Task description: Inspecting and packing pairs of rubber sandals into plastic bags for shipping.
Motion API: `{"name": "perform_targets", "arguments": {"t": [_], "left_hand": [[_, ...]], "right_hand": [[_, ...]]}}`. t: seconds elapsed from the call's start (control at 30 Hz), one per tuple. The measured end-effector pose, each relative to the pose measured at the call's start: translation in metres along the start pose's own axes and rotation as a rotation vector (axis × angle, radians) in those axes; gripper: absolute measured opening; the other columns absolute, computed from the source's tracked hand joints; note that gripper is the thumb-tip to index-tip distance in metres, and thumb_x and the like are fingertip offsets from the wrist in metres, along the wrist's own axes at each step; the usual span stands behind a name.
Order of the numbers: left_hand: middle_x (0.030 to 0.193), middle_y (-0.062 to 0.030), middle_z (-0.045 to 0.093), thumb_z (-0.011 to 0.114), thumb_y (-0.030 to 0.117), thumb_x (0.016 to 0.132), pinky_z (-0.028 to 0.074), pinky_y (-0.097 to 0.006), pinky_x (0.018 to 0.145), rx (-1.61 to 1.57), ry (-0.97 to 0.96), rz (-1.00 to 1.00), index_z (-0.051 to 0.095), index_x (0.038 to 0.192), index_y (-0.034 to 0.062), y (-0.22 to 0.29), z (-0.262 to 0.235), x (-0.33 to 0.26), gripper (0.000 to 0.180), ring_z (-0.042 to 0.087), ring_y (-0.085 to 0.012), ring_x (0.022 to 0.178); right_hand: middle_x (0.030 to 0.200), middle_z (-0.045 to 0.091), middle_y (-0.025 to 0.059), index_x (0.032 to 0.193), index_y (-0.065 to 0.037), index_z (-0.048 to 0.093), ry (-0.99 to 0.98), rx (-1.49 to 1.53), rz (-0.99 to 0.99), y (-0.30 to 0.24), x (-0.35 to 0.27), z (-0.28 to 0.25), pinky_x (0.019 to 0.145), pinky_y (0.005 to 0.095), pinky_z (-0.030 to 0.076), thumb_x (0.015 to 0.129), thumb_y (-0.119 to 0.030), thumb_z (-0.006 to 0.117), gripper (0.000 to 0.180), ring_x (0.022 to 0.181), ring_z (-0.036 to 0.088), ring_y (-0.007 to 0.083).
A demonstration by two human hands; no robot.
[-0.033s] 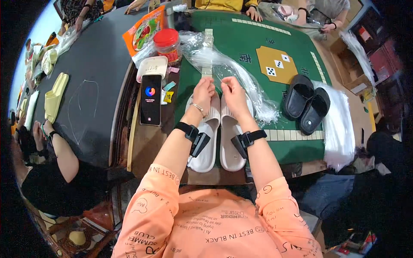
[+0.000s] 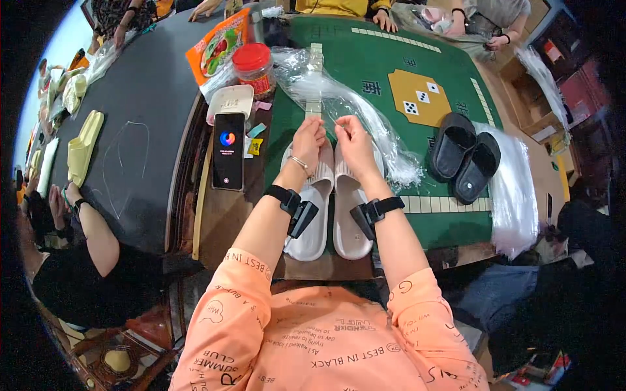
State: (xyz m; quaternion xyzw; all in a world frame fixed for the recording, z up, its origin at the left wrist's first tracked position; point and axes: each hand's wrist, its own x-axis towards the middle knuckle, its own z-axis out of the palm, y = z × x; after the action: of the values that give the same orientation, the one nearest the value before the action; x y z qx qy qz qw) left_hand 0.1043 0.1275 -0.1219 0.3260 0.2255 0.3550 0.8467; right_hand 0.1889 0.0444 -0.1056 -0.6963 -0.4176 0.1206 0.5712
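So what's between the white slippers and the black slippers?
In the head view, a crumpled heap of clear plastic bags lies on the green table between the white slippers and the black slippers.

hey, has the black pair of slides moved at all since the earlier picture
No. The black slides lie at the same spot on the green mat, just right of the yellow dice panel, as before.

green table (image 2: pixel 365 62) | white slippers (image 2: pixel 329 202) – black slippers (image 2: pixel 466 156) – plastic bags (image 2: pixel 339 98) | phone (image 2: pixel 228 150)

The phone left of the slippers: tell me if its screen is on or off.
On. The phone lies face up on the table edge, its dark screen showing a lit round coloured icon.
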Motion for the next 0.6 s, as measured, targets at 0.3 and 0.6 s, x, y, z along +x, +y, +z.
{"name": "perform_targets", "arguments": {"t": [0.3, 0.6], "left_hand": [[0.064, 0.0023, 0.04, 0.039, 0.015, 0.093, 0.029, -0.019, 0.05, 0.059, -0.041, -0.036, 0.049, 0.084, 0.0049, -0.0034, -0.0038, 0.0004, 0.017, 0.033, -0.0064, 0.054], [0.069, 0.001, 0.048, 0.044, 0.013, 0.091, 0.037, -0.021, 0.053, 0.261, 0.012, 0.0, 0.054, 0.091, 0.003, -0.0052, -0.0017, 0.0015, 0.014, 0.044, -0.009, 0.059]], "right_hand": [[0.061, 0.055, 0.0082, 0.088, -0.005, 0.054, -0.027, 0.029, 0.034, 0.0045, 0.0, -0.0008, 0.051, 0.0289, 0.039, 0.082, -0.015, 0.056, 0.012, 0.053, 0.051, 0.0164], [0.066, 0.058, 0.0075, 0.087, -0.004, 0.054, -0.013, 0.044, 0.046, -0.0017, -0.0015, -0.0015, 0.052, 0.0272, 0.041, 0.082, -0.013, 0.056, 0.011, 0.056, 0.051, 0.0132]]}}
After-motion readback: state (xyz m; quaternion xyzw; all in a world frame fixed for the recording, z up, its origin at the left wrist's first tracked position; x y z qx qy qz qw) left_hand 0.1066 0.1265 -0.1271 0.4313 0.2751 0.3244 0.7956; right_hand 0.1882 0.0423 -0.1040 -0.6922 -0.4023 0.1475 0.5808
